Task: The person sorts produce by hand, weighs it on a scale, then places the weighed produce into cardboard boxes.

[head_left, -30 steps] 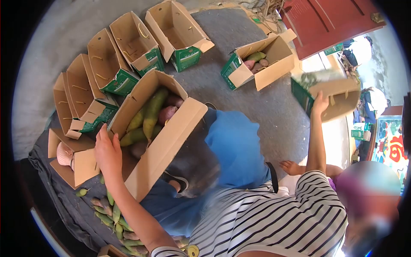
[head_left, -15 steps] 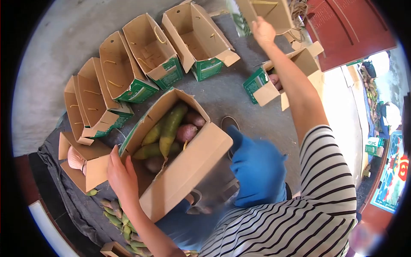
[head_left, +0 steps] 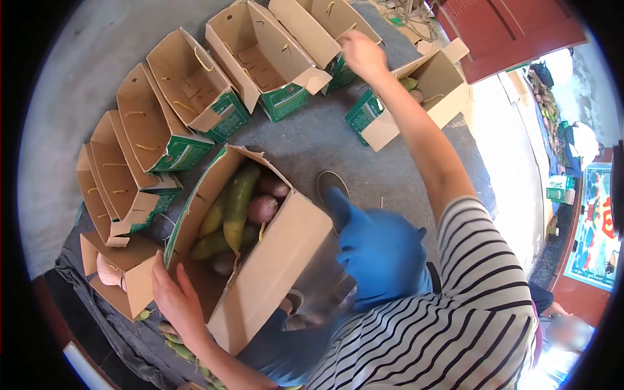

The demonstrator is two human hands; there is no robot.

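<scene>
A large cardboard box (head_left: 279, 260) stands tilted before me, holding long green radishes (head_left: 239, 198) and round reddish roots (head_left: 262, 209). My left hand (head_left: 179, 299) grips its left wall near the corner, thumb inside and fingers outside. Far to the upper right, my right hand (head_left: 364, 55) is closed at the near edge of a green-and-brown carton (head_left: 312, 26), which stands at the end of a curved row. Its fingertips are partly hidden. Just below that hand is another carton (head_left: 416, 91) with some green and reddish produce in it.
Several open cartons (head_left: 260, 58) line the wall. A small box (head_left: 130, 273) with a pink netted item stands at left, near loose green radishes (head_left: 179, 348) on dark cloth. A red panel (head_left: 513, 32) is at top right. Another person (head_left: 565, 338) is at lower right.
My right hand has moved left with the raised carton, which now stands beside the row. My left hand stays on the filled box. The whole view has shifted a little.
</scene>
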